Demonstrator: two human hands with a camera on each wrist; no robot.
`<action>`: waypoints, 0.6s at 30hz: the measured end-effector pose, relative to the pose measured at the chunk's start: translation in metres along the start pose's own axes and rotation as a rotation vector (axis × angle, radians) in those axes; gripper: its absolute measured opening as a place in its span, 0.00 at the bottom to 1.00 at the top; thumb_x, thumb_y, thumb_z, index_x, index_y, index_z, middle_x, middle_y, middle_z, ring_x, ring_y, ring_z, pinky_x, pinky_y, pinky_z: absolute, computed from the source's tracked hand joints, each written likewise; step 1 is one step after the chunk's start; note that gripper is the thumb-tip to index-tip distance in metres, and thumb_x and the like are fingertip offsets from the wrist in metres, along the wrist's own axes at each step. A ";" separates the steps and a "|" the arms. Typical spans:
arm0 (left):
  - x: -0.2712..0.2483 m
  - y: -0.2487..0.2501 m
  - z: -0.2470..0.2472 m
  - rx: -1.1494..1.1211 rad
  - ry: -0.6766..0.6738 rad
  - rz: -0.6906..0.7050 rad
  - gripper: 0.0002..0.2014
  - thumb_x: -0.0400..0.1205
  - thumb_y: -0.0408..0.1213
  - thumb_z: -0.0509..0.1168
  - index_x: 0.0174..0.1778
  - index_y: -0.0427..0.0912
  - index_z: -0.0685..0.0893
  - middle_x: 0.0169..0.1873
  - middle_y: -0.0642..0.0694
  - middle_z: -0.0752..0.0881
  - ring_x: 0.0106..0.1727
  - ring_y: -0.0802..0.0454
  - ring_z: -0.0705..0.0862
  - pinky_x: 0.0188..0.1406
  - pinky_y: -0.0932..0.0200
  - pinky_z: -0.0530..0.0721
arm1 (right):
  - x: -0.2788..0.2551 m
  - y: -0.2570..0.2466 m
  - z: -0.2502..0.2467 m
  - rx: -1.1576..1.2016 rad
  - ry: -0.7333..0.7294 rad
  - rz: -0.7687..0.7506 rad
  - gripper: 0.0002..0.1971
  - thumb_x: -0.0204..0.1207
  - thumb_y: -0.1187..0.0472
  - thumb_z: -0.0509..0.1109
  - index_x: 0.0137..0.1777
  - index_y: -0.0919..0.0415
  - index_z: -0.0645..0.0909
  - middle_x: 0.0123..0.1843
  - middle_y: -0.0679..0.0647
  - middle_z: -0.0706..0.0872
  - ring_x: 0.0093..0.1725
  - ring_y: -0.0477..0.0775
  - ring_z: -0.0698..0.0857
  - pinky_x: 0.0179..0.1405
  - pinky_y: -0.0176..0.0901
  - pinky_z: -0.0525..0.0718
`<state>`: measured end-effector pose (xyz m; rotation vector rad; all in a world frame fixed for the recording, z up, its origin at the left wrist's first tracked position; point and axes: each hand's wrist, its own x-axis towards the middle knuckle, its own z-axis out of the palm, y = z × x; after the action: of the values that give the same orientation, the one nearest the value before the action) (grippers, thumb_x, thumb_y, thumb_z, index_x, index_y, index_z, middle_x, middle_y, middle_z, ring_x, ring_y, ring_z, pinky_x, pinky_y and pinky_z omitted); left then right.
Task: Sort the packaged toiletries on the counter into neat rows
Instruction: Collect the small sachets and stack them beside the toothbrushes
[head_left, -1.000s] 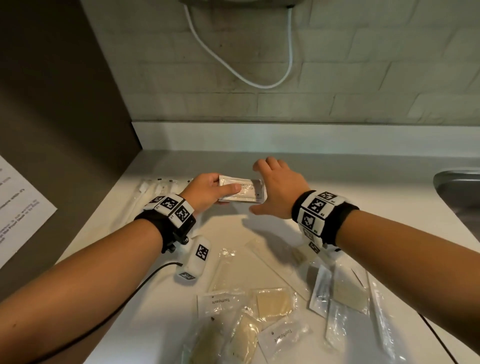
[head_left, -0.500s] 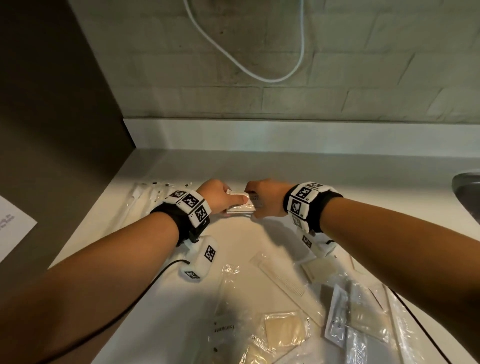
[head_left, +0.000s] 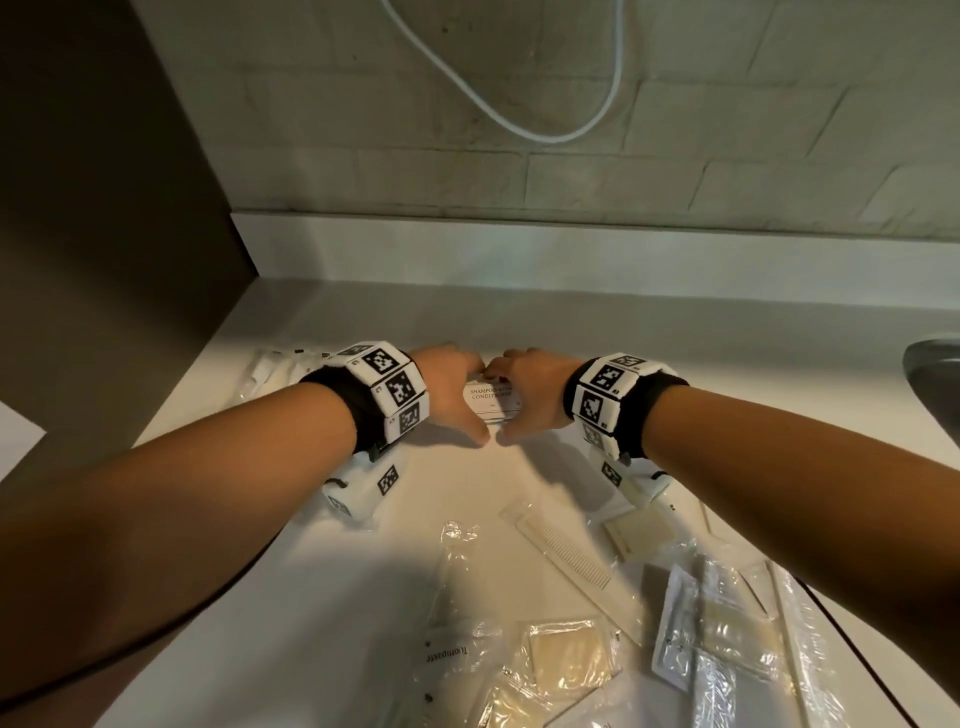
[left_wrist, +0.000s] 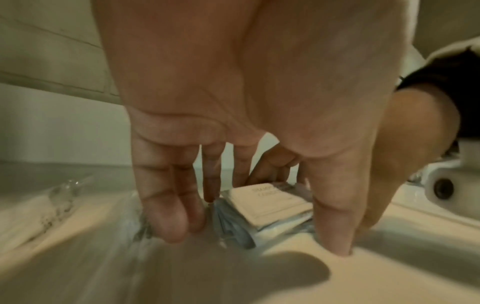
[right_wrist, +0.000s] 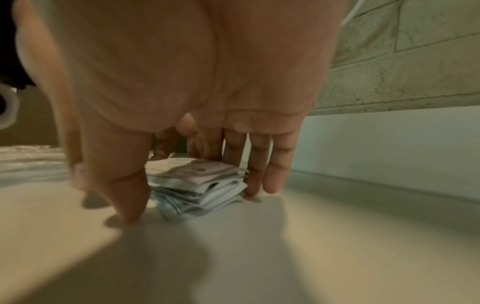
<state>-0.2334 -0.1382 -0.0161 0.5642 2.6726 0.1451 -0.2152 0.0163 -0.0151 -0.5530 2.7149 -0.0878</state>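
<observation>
At the near edge of the head view, loose clear-wrapped toiletries are scattered on the white tabletop (head_left: 332, 597): a packet marked toothpaste (head_left: 448, 656), tan squares in film (head_left: 569, 657), and a white comb (head_left: 563, 553) lying slanted.

Farther back, a small stack of sachets (head_left: 492, 402), its top one printed with shampoo and conditioner wording, is bracketed from both sides by the two hands. The left hand (head_left: 451, 387) is placed at the stack's left and the right hand (head_left: 530, 387) at its right, thumbs nearly meeting in front. Both wrists are wrapped in black bands carrying black-and-white markers.

What the head view hides is given by the wrist views. From the left wrist, the left hand (left_wrist: 233, 123) is seen with fairly straight fingers pointing down, tips on the tabletop around the stack (left_wrist: 265, 209). From the right wrist, the stack (right_wrist: 200, 185) is revealed as several uneven layers resting on the tabletop, with the right hand (right_wrist: 182, 92) cupped loosely over it, fingers behind and thumb in front.

Beyond, a pale upstand and brick wall are seen.
</observation>
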 end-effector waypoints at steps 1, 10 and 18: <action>0.000 0.000 0.001 0.046 -0.015 0.003 0.39 0.59 0.57 0.80 0.66 0.50 0.78 0.51 0.49 0.78 0.48 0.46 0.84 0.54 0.49 0.86 | 0.000 -0.001 0.000 -0.019 0.003 -0.003 0.40 0.61 0.41 0.78 0.73 0.51 0.72 0.61 0.50 0.79 0.59 0.57 0.81 0.59 0.52 0.83; 0.009 0.001 -0.002 0.110 -0.002 0.059 0.28 0.60 0.46 0.80 0.56 0.50 0.82 0.47 0.48 0.82 0.42 0.45 0.86 0.42 0.54 0.87 | 0.002 -0.003 -0.002 -0.128 -0.005 0.058 0.37 0.58 0.39 0.79 0.65 0.53 0.75 0.53 0.49 0.77 0.44 0.56 0.81 0.44 0.46 0.82; 0.016 -0.006 -0.008 0.084 -0.010 0.044 0.22 0.61 0.44 0.80 0.50 0.47 0.85 0.40 0.48 0.89 0.40 0.45 0.88 0.41 0.54 0.88 | 0.015 -0.001 -0.006 -0.088 -0.020 0.076 0.31 0.60 0.45 0.80 0.61 0.57 0.79 0.48 0.51 0.79 0.43 0.55 0.82 0.38 0.42 0.78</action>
<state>-0.2518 -0.1373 -0.0158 0.6484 2.6680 0.0429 -0.2297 0.0093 -0.0149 -0.4719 2.7272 0.0570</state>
